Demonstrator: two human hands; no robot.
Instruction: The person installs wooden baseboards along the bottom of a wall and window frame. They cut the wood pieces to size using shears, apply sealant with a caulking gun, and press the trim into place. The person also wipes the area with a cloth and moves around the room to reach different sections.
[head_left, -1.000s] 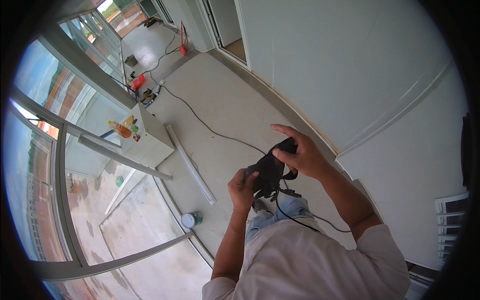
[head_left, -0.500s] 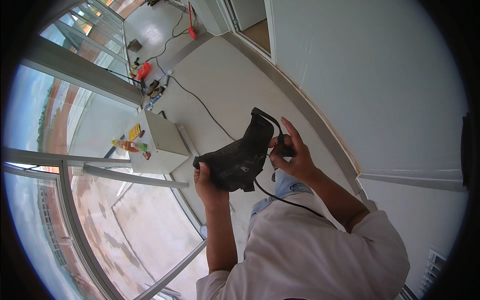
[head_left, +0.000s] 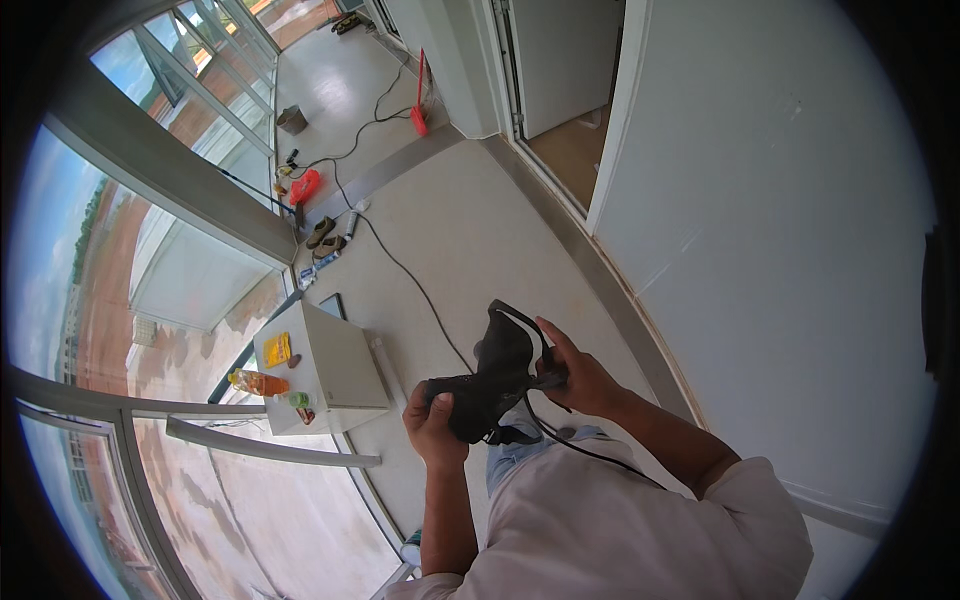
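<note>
A black fabric piece with a looped strap (head_left: pixel 503 350) hangs between my hands in front of my waist. My left hand (head_left: pixel 432 428) grips its lower left end, thumb on top. At its right side, my right hand (head_left: pixel 585 378) is closed around the strap and a dark part that I cannot make out, with one finger raised along the strap. A thin black cable (head_left: pixel 597 452) runs from near the piece across my shirt to the right.
To the left stands a white box-like cabinet (head_left: pixel 352 372) bearing a bottle of orange liquid (head_left: pixel 258 383) and a yellow packet (head_left: pixel 277 349). A long cord (head_left: pixel 412 277) crosses the floor. Farther off are shoes (head_left: pixel 322 232), a red bag (head_left: pixel 305 187) and a bucket (head_left: pixel 292 120). A wall (head_left: pixel 740 220) rises at right.
The black fabric piece is lower in view and more folded, its mesh side turned away. My hands have come closer together. The view has shifted, showing more of the doorway.
</note>
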